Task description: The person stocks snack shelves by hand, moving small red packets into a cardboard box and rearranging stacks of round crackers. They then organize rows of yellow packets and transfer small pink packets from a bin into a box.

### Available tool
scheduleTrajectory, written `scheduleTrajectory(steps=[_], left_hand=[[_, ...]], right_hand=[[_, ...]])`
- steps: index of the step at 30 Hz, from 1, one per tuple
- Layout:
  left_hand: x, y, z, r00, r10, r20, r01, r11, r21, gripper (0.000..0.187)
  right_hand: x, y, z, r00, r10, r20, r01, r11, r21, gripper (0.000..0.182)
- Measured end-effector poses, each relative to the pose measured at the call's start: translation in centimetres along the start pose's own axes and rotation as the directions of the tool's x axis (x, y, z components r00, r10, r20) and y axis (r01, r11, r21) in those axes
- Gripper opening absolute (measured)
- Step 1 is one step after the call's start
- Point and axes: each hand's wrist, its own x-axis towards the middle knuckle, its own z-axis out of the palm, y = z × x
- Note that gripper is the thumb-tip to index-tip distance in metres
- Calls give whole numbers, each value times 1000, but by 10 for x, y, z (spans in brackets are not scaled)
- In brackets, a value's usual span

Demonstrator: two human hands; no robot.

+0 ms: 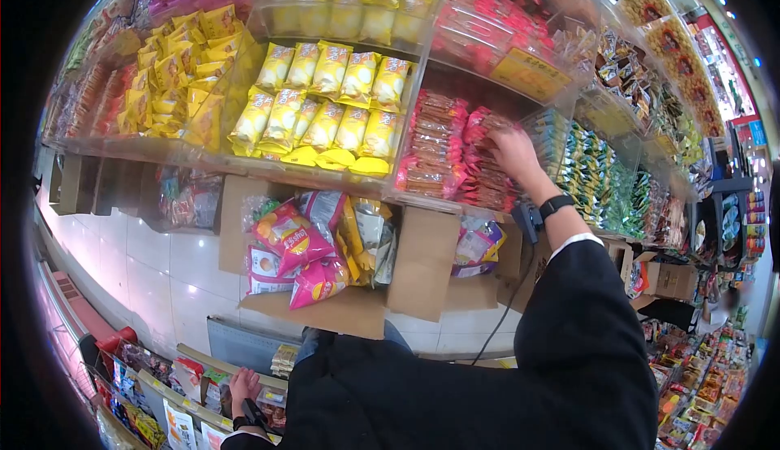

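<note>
My right hand (513,153) reaches into a clear bin of red and brown snack packets (431,145), its fingers bent over the packets of the right-hand stack. The fingertips are partly hidden, so whether a packet is gripped cannot be made out. A dark band circles the right wrist, and a dark device with a cable (526,221) is beside it. Low on the left, my left hand (244,387) rests at the edge of a lower shelf, its fingers together and partly hidden. Left of the red packets, yellow and white packets (329,125) stand in rows.
Below the bins, an open cardboard box (345,316) holds pink and yellow bags (296,243). Another box with a purple bag (479,243) is to its right. Green packets (597,166) fill bins farther right. Tiled floor (183,275) shows at the left.
</note>
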Motion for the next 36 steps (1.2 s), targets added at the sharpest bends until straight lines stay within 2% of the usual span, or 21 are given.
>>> scheduleTrajectory(steps=[2,4,6,8,10,12,15,17,18,20,22,23,24,25,26,27,28,30,31,34,36], left_hand=[[-3,-5,0,1000,-16,5,16,1000,-20,48],[-6,-11,-4,1000,-28,9,28,999,-27,48],[-5,-10,-5,999,-47,5,47,999,10,49],[4,-7,-5,999,-33,18,32,999,20,49],[12,-9,-9,999,-16,33,15,999,33,50],[16,-1,-8,999,14,32,-15,999,37,49],[18,-2,-16,999,25,36,-26,1000,14,48],[17,-10,-25,999,11,45,-10,1000,-24,46],[17,-13,-28,999,-7,51,10,998,-66,45],[20,-21,-39,999,-7,45,10,999,-52,40],[44,-41,-54,992,-24,127,59,958,-280,34],[72,-58,-78,956,-10,293,102,948,-300,35],[84,-51,-78,893,7,451,146,941,-304,36],[81,-44,-71,921,11,389,92,965,-245,36],[71,-33,-57,962,-2,274,49,985,-166,36],[60,-26,-43,988,-22,151,33,997,-69,36],[53,-16,-33,992,-26,121,31,999,-40,36],[43,-3,-16,996,-26,82,27,1000,-11,36],[38,3,-10,997,-24,71,24,1000,-5,36],[34,19,5,999,-8,53,7,1000,14,37],[31,26,10,999,9,49,-10,1000,25,37]], right_hand=[[-9,-10,12,972,88,-220,-82,996,35,23],[-12,-14,7,971,112,-211,-113,994,6,22],[-8,-17,-7,977,164,-134,-169,985,-23,22],[0,-2,-7,987,135,-87,-132,991,37,23],[5,6,-14,985,81,150,-110,975,194,23],[4,6,-22,984,55,170,-102,955,280,31],[2,3,-38,971,174,167,-222,913,342,38],[-2,1,-52,935,316,159,-337,657,675,46],[-2,5,-51,934,320,158,-338,654,676,46],[-5,12,-51,915,148,375,-382,610,694,45],[-5,3,-54,912,93,400,-310,796,521,50],[-5,-1,-53,874,74,480,-355,772,527,55],[-13,3,-23,946,81,313,-240,824,513,58],[-6,-4,-36,863,73,500,-342,813,471,60],[-9,-1,-25,910,50,412,-292,781,552,62],[-10,-6,-34,886,102,452,-367,751,549,62],[-9,-8,-32,896,60,441,-347,714,608,58],[-8,-3,-11,917,49,396,-263,820,509,58],[-7,0,-1,890,93,446,-301,855,422,60],[-2,-7,-9,882,96,461,-264,912,313,60],[-7,-7,6,889,80,450,-244,916,319,58]])
